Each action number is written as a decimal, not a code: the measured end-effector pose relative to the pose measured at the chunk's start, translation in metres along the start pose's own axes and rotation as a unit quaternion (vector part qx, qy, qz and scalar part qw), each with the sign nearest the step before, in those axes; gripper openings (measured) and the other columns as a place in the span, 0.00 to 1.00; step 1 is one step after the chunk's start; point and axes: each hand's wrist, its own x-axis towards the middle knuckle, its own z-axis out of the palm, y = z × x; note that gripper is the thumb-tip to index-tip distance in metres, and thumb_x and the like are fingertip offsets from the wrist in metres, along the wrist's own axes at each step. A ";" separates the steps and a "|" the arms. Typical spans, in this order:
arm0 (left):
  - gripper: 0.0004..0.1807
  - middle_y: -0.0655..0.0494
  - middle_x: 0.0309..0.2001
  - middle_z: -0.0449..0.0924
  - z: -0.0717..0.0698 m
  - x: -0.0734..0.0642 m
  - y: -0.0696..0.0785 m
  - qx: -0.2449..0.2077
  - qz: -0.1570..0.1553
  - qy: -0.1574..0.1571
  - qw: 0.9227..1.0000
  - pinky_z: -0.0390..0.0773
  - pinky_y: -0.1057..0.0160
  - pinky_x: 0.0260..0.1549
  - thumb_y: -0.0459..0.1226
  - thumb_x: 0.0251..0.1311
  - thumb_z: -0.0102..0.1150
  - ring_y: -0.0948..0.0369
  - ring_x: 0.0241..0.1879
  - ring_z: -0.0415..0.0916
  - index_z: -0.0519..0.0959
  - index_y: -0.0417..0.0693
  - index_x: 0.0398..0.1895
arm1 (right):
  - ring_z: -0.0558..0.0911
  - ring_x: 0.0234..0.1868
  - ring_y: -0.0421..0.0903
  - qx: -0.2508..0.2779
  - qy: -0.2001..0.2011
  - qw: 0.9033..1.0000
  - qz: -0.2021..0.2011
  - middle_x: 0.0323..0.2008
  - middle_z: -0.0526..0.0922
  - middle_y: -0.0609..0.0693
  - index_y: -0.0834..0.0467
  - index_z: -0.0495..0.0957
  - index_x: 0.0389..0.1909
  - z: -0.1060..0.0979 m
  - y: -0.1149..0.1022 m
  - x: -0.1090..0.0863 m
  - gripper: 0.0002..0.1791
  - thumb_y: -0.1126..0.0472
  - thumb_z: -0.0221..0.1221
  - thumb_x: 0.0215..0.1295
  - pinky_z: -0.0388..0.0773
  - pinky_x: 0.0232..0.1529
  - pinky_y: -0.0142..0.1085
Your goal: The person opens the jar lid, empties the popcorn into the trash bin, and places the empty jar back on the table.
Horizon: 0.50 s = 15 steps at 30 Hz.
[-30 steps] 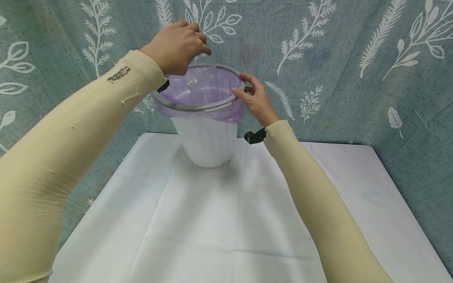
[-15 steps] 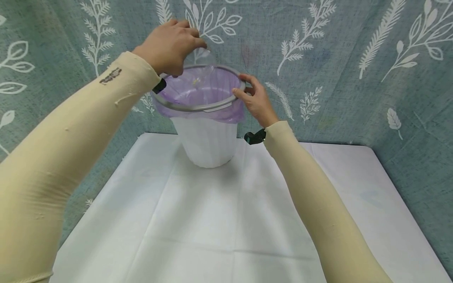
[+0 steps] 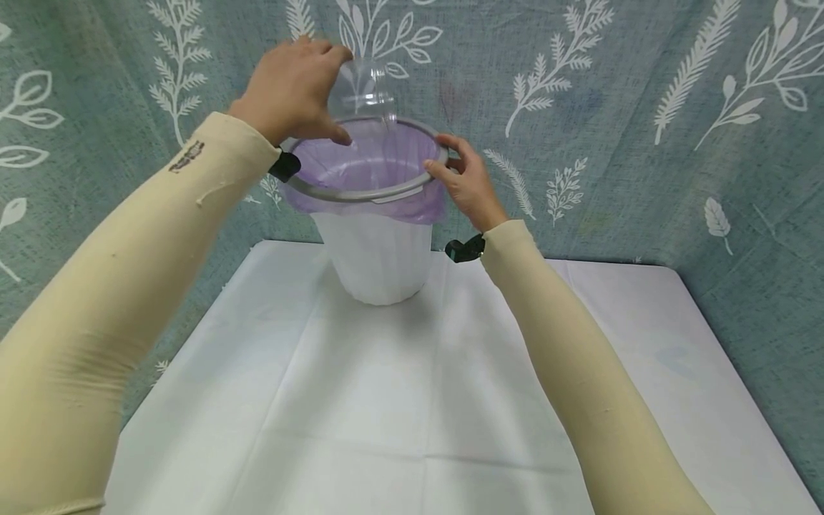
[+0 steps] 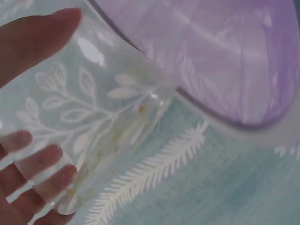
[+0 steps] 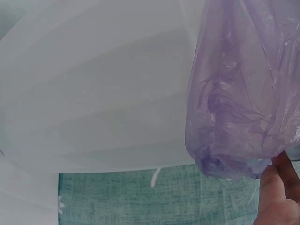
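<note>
My left hand [image 3: 292, 93] grips a clear plastic cup [image 3: 363, 93] over the back left of a white trash bin [image 3: 380, 257]. In the left wrist view the cup [image 4: 112, 103] lies tilted between thumb and fingers, with yellowish bits stuck inside its wall. A purple bag [image 3: 412, 209] lines the bin and folds down outside, under a grey rim ring [image 3: 360, 194]. My right hand [image 3: 473, 182] holds the right side of that rim, thumb in front and fingers behind. In the right wrist view its fingers [image 5: 272, 187] touch the bag's hanging edge [image 5: 234, 131].
The bin stands upright near the back of a table under a white cloth [image 3: 360, 400]. A green-blue curtain [image 3: 618, 157] with white leaf prints hangs right behind the table and along its sides.
My left hand has drawn back a little to the left and turned, so the cup now shows more clearly above the bin. Yellow bits seen over the bin earlier are gone from there. My right hand stays put.
</note>
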 end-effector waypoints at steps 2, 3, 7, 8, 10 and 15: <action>0.65 0.34 0.76 0.62 0.002 -0.002 0.000 -0.032 -0.020 0.000 0.999 0.63 0.33 0.70 0.54 0.49 0.83 0.34 0.73 0.61 0.54 0.38 0.82 | 0.77 0.65 0.46 -0.001 0.002 1.000 0.000 0.73 0.68 0.56 0.55 0.66 0.78 0.000 0.000 0.000 0.33 0.55 0.64 0.76 0.78 0.59 0.42; 0.65 0.35 0.77 0.62 0.003 -0.003 0.000 -0.049 -0.030 0.001 0.998 0.63 0.33 0.70 0.56 0.49 0.82 0.35 0.73 0.61 0.53 0.39 0.83 | 0.77 0.65 0.46 -0.001 0.002 1.000 0.000 0.73 0.68 0.56 0.55 0.66 0.78 0.000 0.000 0.000 0.33 0.55 0.64 0.76 0.78 0.59 0.42; 0.66 0.42 0.78 0.63 0.007 -0.008 0.000 -0.117 -0.076 0.005 0.990 0.66 0.33 0.68 0.63 0.49 0.79 0.40 0.73 0.63 0.52 0.44 0.83 | 0.77 0.64 0.46 -0.002 0.004 1.000 0.001 0.73 0.69 0.56 0.55 0.66 0.78 0.001 0.000 0.000 0.34 0.55 0.64 0.76 0.79 0.59 0.43; 0.67 0.43 0.78 0.63 0.009 -0.009 0.001 -0.133 -0.086 0.008 0.987 0.66 0.35 0.69 0.64 0.49 0.78 0.40 0.73 0.64 0.53 0.44 0.83 | 0.77 0.64 0.46 -0.002 0.004 1.000 0.001 0.73 0.69 0.56 0.55 0.66 0.78 0.001 0.000 0.000 0.34 0.55 0.64 0.76 0.79 0.59 0.43; 0.66 0.44 0.77 0.64 0.012 -0.012 0.002 -0.164 -0.107 0.016 0.981 0.67 0.37 0.69 0.65 0.48 0.77 0.42 0.72 0.66 0.53 0.44 0.83 | 0.77 0.64 0.46 -0.002 0.004 1.000 0.001 0.73 0.69 0.56 0.55 0.65 0.78 0.001 0.000 0.000 0.34 0.55 0.64 0.76 0.79 0.59 0.43; 0.64 0.44 0.78 0.62 0.020 -0.017 0.005 -0.226 -0.137 0.040 0.964 0.69 0.41 0.70 0.63 0.52 0.76 0.42 0.72 0.66 0.52 0.45 0.82 | 0.76 0.65 0.46 -0.005 0.002 1.000 0.002 0.74 0.68 0.55 0.54 0.65 0.79 0.002 -0.001 -0.001 0.34 0.55 0.64 0.76 0.78 0.59 0.43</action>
